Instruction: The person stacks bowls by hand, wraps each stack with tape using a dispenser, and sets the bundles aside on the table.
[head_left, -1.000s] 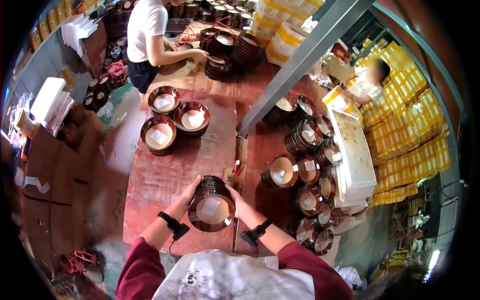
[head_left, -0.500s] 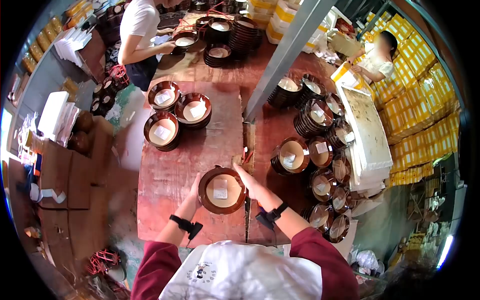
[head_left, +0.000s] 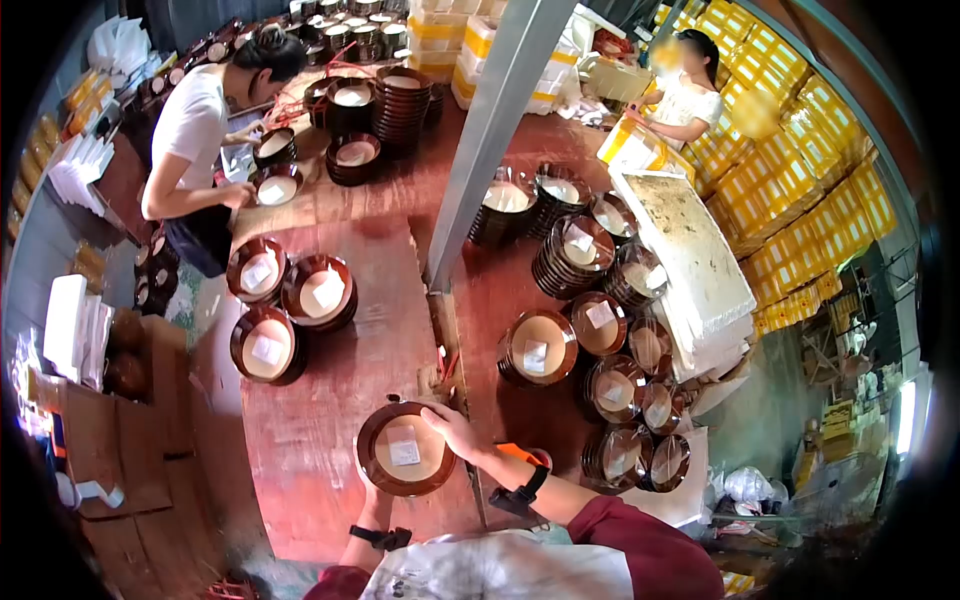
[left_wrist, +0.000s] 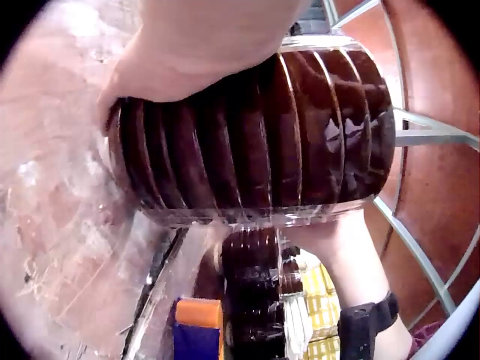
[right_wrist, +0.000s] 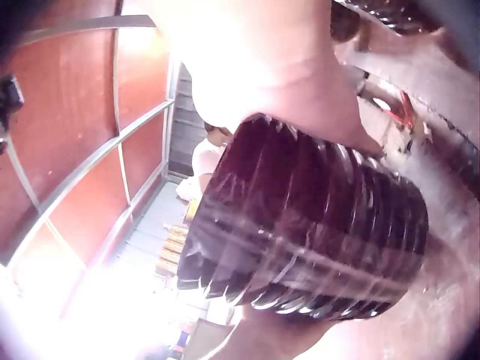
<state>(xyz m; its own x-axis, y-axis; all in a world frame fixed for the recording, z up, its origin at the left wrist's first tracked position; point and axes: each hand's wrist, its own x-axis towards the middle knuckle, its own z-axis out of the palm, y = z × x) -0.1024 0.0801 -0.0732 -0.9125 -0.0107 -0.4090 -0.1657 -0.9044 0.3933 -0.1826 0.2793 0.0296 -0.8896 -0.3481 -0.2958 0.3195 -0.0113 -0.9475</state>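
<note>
A stack of dark brown bowls (head_left: 405,452), wrapped in clear film with a white label inside the top bowl, stands on the red-brown table (head_left: 330,400) near its front edge. My right hand (head_left: 452,428) grips the stack's right rim. My left hand (head_left: 368,492) holds its near-left side, mostly hidden under the stack. The left wrist view shows my left hand (left_wrist: 196,54) wrapped over the ribbed side of the stack (left_wrist: 255,142). In the right wrist view, my right hand (right_wrist: 289,86) clasps the stack (right_wrist: 300,225) from above.
Three more bowl stacks (head_left: 285,310) stand at the table's left, and several stacks (head_left: 600,340) crowd the right by a white foam board (head_left: 685,250). A grey post (head_left: 490,130) rises mid-table. Two people (head_left: 190,140) (head_left: 685,95) work at the back near yellow boxes (head_left: 800,200).
The stack, held tilted above the table a second ago, was set mouth up by the table's seam. Both hands stay on it, and my view has swung to take in more of the back.
</note>
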